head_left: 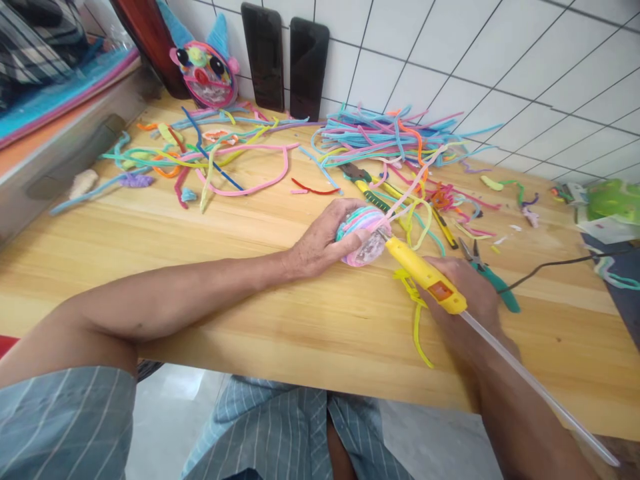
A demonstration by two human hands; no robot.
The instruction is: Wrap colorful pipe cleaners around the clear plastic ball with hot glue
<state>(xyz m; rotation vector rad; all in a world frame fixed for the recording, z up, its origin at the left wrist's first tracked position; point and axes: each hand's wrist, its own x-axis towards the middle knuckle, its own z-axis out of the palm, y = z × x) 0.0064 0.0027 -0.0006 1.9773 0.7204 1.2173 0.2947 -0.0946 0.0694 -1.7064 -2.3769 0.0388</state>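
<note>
L hand (325,240) is part-curled round the striped fuzzy ball (367,220), thumb across its near face, fingers mostly hidden behind, prob. to steady it vs. the nozzle. Can't tell if the ball touches the bench (225,307) or is just above it. R hand (463,287) is wrapped round the yellow glue gun (415,267), R of the ball; trigger's hidden, so can't tell if it's squeezed. Gun's angled w/ tip at the ball's R side, by the L thumb, prob. so the outlet meets that spot; exact contact unclear. Clear glue stick (530,387) sticks out the gun's rear, away from the ball, presumably b/c it feeds from there. Pale pink strands (419,180) run up & R off the ball. Green-handled pliers (493,273) lie R of the ball, near the R hand, prob. for quick reach. Pipe-cleaner heap (380,137) sits beyond the ball, prob. to leave elbow room; two black phones (309,67) lean on the wall, beyond & L of the ball.
</note>
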